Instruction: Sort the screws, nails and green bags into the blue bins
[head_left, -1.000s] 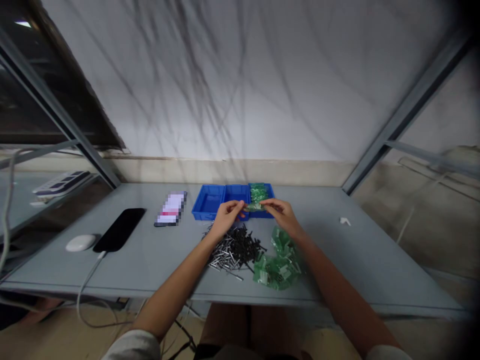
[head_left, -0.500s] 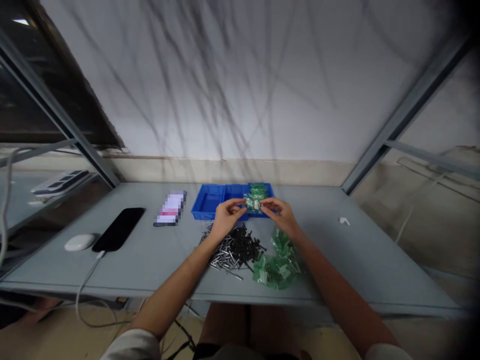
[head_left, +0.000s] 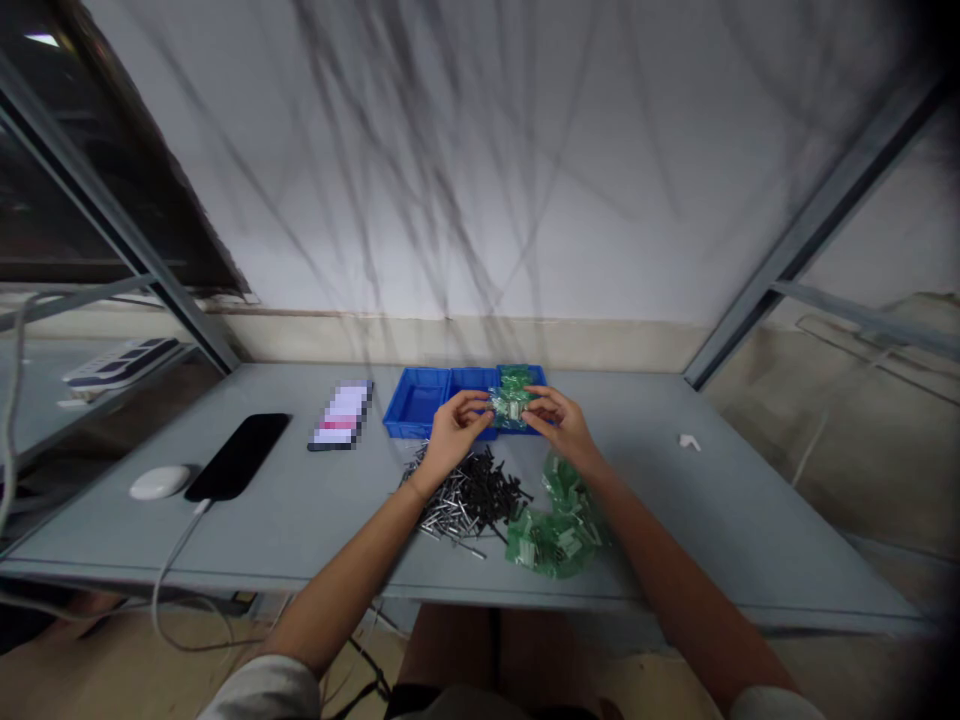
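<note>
Between my two hands, a small green plastic bag (head_left: 509, 409) with a pale label is stretched above the blue bins. My left hand (head_left: 454, 428) pinches its left edge, and my right hand (head_left: 561, 420) pinches the right edge. Behind it, more green bags (head_left: 515, 378) lie in the right-hand blue bin (head_left: 538, 376). The left blue bin (head_left: 417, 397) shows a bare floor; the middle bin (head_left: 472, 380) is partly hidden by my left hand. Below my hands lies a pile of silver and black screw-like pieces (head_left: 472, 495). Several labelled green bags (head_left: 555, 540) rest beside it, near my right forearm.
On the left of the grey table (head_left: 337, 540) lie a black phone (head_left: 238, 458) with a cable, a second phone (head_left: 341, 415) with a lit screen, and a white rounded case (head_left: 160, 483). A white earbud (head_left: 688, 442) lies at right. Metal posts flank the table.
My hands stay almost in place, with the bag still held between them. The bag now looks a little flatter, its label facing me more plainly.
</note>
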